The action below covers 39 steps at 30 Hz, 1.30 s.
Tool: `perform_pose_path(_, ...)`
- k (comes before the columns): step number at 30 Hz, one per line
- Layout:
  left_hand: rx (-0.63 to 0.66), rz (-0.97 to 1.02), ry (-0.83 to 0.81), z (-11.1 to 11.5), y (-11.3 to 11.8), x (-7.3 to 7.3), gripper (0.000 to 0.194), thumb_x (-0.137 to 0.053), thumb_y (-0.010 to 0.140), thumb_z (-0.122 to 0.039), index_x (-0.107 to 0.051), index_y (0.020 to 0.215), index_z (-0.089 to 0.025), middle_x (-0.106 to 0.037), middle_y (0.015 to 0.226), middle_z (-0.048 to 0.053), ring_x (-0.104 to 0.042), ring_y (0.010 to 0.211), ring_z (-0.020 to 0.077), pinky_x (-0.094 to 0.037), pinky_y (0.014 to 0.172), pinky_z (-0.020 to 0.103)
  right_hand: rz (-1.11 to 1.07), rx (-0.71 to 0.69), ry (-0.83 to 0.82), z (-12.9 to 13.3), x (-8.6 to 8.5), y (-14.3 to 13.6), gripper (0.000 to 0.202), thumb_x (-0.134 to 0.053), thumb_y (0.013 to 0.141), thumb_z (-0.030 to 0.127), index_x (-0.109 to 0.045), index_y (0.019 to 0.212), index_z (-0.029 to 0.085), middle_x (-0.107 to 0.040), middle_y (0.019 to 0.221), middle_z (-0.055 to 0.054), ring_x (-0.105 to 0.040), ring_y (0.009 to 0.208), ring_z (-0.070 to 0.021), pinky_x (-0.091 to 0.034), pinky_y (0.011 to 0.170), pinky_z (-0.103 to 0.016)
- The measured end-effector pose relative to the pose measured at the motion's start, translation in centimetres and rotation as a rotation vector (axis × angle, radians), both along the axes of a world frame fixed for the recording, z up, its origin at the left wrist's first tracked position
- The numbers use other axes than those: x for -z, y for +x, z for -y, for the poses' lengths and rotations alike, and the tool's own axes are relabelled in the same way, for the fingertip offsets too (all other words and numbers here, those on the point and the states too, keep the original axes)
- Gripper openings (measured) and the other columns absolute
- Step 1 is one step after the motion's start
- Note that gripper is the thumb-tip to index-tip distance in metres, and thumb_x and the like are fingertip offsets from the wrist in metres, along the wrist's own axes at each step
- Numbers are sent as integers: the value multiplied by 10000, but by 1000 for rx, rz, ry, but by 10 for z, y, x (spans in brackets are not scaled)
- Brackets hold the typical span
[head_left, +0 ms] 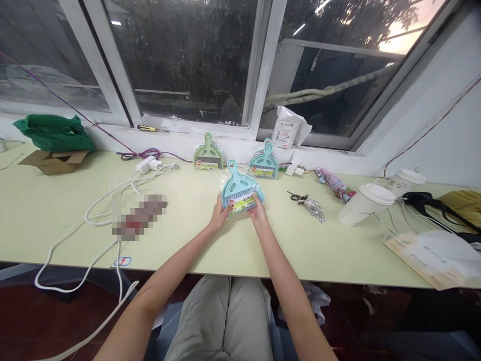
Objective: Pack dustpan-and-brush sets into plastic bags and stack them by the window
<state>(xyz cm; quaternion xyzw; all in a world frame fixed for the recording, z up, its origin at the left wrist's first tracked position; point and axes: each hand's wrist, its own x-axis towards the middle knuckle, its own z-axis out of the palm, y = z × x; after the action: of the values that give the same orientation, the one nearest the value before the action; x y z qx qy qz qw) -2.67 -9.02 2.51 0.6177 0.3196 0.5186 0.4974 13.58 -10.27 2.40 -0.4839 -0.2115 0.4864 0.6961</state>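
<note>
A light blue dustpan and brush set (240,189) in clear wrapping, with a yellow-green label, is held up over the middle of the table. My left hand (219,211) grips its lower left corner, and my right hand (257,208) grips its lower right side. Behind it, a green dustpan set (208,153) leans against the wall below the window. Another group of blue dustpan sets (264,161) leans there to the right, with a pinkish edge showing behind the front one.
Left lie white cables (90,213), a blurred object (139,218), a cardboard box (52,161) and a green bag (54,133). Right are keys (313,208), a folded umbrella (335,184), white cups (366,203) and a paper bag (436,258). A wrapped packet (289,128) stands on the sill.
</note>
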Motion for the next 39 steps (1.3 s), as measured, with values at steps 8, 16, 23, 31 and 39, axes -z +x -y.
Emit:
perform_pose_path(8,-43,-101,95,7,-3,-7,690,-596,831,-517,-346,1397,-211,-573,1278,112,-531,1188,296,-409,1015,441,-125,-3,-66,3,-3,-2,341,-638,771,509,-625,940,214,-732,1005,-72,-686,982,-221,-591,740,-319)
perform_pose_path(16,-30,8,-3,-6,-13,-2,805,-709,743,-504,-335,1402,-232,-537,1339,129,-500,1235,301,-410,1018,438,-48,-247,153,11,-10,-10,367,-852,535,218,-673,850,162,-750,913,-52,-699,917,-224,-595,780,-307)
perform_pose_path(23,484,125,-285,-2,2,8,717,-746,741,-415,-437,1364,-243,-547,1354,152,-561,1184,350,-416,993,528,-156,85,183,5,-3,-10,305,-824,551,183,-654,803,176,-745,874,-40,-707,877,-201,-602,706,-261)
perform_pose_path(31,190,308,-363,-11,1,4,646,-714,766,-436,-439,1321,-255,-547,1355,103,-531,1231,290,-423,1031,482,-76,52,149,-2,3,-12,342,-835,494,224,-638,768,171,-733,824,-42,-697,770,-198,-578,569,-252)
perform_pose_path(39,359,307,-505,-15,1,10,583,-768,722,-368,-550,1237,-206,-595,1308,117,-585,1159,303,-478,978,453,-11,94,168,-1,5,-15,352,-804,530,286,-620,805,165,-721,883,-52,-685,835,-188,-565,674,-267)
